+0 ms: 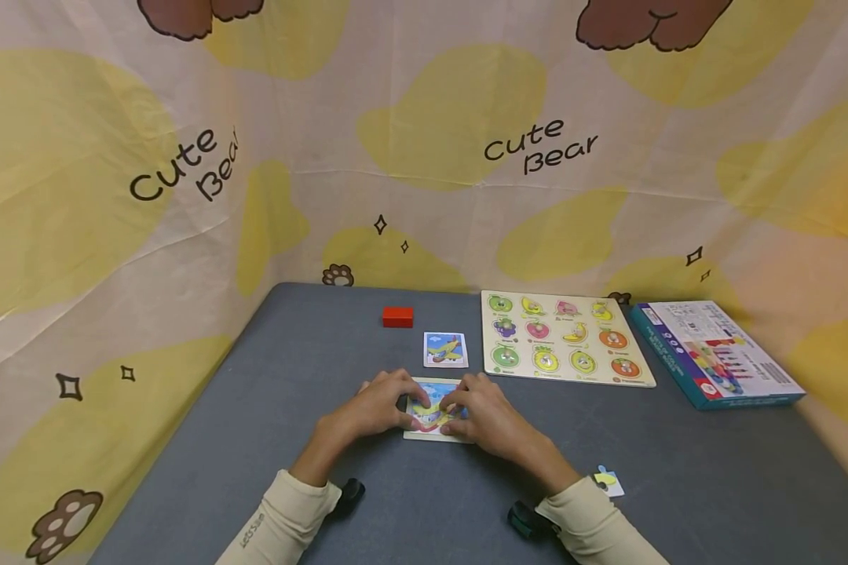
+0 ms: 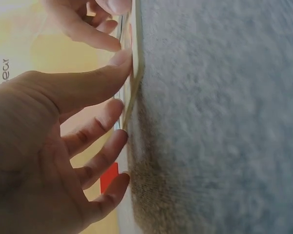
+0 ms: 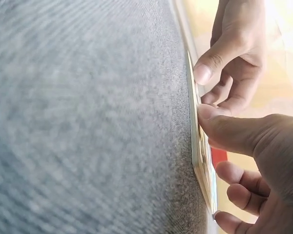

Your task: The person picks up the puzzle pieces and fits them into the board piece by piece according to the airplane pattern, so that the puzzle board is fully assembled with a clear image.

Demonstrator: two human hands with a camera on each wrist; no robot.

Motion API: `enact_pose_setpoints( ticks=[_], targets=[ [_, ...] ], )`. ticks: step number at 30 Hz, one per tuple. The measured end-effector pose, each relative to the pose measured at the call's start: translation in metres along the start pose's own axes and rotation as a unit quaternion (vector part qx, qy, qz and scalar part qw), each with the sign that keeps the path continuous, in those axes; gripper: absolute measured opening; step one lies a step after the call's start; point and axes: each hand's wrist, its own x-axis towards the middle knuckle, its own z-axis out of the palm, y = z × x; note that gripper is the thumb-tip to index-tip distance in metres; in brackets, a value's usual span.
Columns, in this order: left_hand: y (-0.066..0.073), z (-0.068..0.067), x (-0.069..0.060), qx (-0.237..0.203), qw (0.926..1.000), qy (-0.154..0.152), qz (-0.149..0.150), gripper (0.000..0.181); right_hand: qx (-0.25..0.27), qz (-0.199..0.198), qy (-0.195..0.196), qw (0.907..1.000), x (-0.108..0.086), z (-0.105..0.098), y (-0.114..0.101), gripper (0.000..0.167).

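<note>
A small jigsaw puzzle point(image 1: 431, 420) with a blue, yellow and pink picture lies in its pale tray on the table. My left hand point(image 1: 381, 402) rests on its left part, thumb and fingertips touching it. Over the right part, my right hand point(image 1: 490, 416) touches the surface with thumb and forefinger spread apart; the fingers hide that side. In the left wrist view, the left hand point(image 2: 58, 131) has its fingers spread along the tray's edge. The right wrist view shows the right hand's thumb point(image 3: 229, 129) pressing on the puzzle. Just behind lies a picture card point(image 1: 445, 350) of a yellow airplane.
A loose puzzle piece point(image 1: 610, 482) lies beside the right sleeve. Behind stands a red block point(image 1: 398, 317). A fruit picture board point(image 1: 568, 378) and a teal-edged box point(image 1: 742, 353) lie at the back right. A printed cloth point(image 1: 424, 157) hangs behind the table point(image 1: 311, 337).
</note>
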Motion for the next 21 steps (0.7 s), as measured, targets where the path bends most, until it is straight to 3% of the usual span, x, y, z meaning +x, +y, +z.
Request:
enact_pose_setpoints(
  ticks=[6,11,15,21],
  targets=[
    [0.009,0.003,-0.002,0.028,0.9994,0.017,-0.006,0.016,0.009,0.017,0.011,0.9998,0.001,0.002,-0.002,0.024],
    [0.016,0.011,-0.002,0.060,0.9972,0.042,-0.017,0.021,0.006,0.022,0.013,0.9997,0.001,0.002,-0.003,0.024],
    [0.018,0.012,-0.004,0.054,0.9967,0.059,-0.018,0.022,0.004,0.021,0.013,0.9997,0.002,0.002,-0.003,0.026],
    [0.016,0.014,-0.003,0.038,0.9973,0.059,-0.019,0.021,0.013,0.015,0.005,0.9998,0.000,-0.002,0.000,0.029]
  ],
)
